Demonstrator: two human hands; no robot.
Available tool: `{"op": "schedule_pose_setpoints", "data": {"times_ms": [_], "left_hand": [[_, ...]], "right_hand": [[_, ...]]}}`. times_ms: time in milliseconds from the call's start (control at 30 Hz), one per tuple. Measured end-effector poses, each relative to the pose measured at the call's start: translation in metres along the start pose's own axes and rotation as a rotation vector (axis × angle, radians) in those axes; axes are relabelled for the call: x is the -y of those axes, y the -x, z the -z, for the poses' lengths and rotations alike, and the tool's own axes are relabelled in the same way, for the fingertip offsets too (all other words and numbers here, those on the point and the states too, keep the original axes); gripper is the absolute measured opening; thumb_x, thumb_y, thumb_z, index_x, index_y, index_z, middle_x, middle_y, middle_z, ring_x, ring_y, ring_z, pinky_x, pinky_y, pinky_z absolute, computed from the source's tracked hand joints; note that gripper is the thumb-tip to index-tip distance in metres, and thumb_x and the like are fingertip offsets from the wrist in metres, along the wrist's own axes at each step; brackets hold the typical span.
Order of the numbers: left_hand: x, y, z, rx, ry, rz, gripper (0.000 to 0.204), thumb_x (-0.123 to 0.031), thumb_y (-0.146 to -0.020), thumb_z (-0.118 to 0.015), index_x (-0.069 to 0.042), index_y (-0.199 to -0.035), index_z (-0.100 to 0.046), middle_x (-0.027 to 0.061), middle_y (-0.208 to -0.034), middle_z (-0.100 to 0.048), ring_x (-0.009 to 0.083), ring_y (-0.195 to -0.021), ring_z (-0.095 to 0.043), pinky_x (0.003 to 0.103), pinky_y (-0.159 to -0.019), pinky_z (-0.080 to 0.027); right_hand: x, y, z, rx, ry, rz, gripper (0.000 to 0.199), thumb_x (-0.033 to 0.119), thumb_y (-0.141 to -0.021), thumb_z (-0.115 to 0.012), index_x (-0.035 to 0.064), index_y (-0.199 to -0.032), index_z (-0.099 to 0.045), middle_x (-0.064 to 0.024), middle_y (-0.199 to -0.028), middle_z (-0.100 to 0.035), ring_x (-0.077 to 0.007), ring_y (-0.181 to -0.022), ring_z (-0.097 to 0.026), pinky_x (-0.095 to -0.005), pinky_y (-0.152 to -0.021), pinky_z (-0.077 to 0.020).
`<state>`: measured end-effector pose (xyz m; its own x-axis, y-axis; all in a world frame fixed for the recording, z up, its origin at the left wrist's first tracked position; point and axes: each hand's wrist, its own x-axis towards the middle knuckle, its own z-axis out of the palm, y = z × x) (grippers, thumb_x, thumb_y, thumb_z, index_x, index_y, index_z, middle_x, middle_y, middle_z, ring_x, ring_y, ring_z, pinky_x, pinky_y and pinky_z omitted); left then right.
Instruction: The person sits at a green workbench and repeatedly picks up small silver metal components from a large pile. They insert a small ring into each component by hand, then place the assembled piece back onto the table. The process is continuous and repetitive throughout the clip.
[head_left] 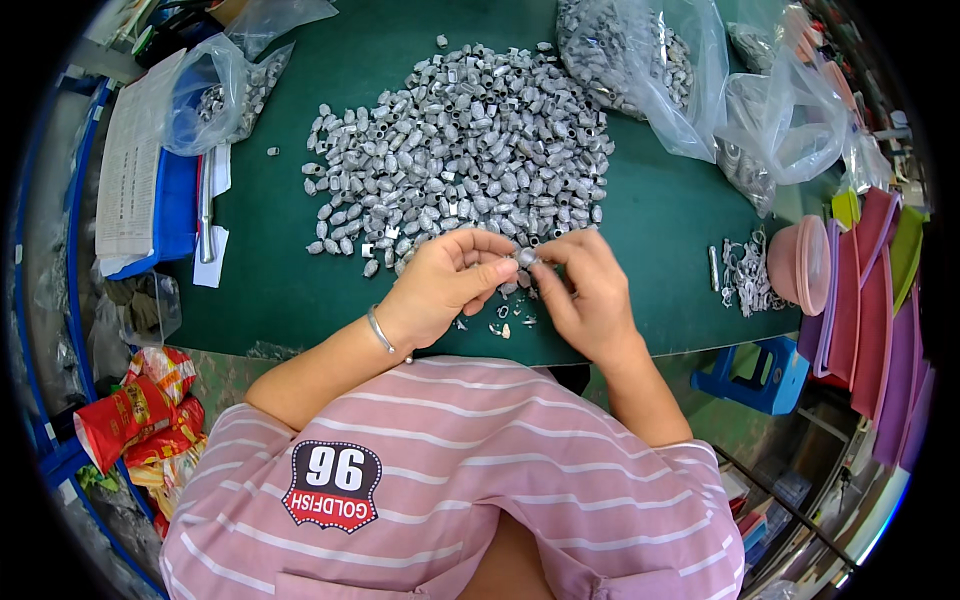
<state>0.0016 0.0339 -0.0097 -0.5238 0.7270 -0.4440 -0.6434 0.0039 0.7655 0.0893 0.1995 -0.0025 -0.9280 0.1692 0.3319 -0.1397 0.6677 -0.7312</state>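
Observation:
A big heap of small silver metal pieces (465, 150) lies spread on the green table (660, 220). My left hand (445, 285) and my right hand (590, 295) meet at the heap's near edge. Both pinch one silver piece (526, 257) between their fingertips. A thin bracelet (379, 330) circles my left wrist. A few small loose bits (505, 322) lie on the table just below my hands.
Clear plastic bags of metal parts (640, 60) sit at the back right, another bag (215, 90) at the back left. Papers on a blue board (135, 170) lie left. A pink bowl (800, 265), small metal clips (745, 275) and coloured trays (880, 300) are right.

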Motion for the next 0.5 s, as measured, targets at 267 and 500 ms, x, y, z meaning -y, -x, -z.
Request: {"op": "schedule_pose_setpoints", "data": {"times_ms": [267, 500], "left_hand": [[-0.003, 0.006, 0.0, 0.011, -0.169, -0.15, 0.033, -0.005, -0.085, -0.059, 0.0, -0.116, -0.051, 0.0064, -0.086, -0.062, 0.0061, -0.068, -0.051, 0.018, -0.057, -0.042], [-0.003, 0.011, -0.006, -0.119, -0.744, -0.605, 0.037, 0.001, -0.076, -0.064, -0.002, -0.111, -0.051, 0.0059, -0.092, -0.063, 0.0076, -0.066, -0.052, 0.021, -0.06, -0.043]], "right_hand": [[0.005, 0.001, -0.007, 0.011, -0.263, -0.056, 0.01, -0.002, -0.078, -0.062, 0.0008, -0.088, -0.061, -0.0092, -0.081, -0.059, -0.0191, -0.062, -0.056, -0.0272, -0.054, -0.0444], [0.002, 0.007, -0.011, 0.075, -0.613, -0.398, 0.008, 0.002, -0.084, -0.06, -0.0025, -0.09, -0.06, -0.0071, -0.081, -0.062, -0.0119, -0.071, -0.057, -0.0232, -0.061, -0.0452]]}}
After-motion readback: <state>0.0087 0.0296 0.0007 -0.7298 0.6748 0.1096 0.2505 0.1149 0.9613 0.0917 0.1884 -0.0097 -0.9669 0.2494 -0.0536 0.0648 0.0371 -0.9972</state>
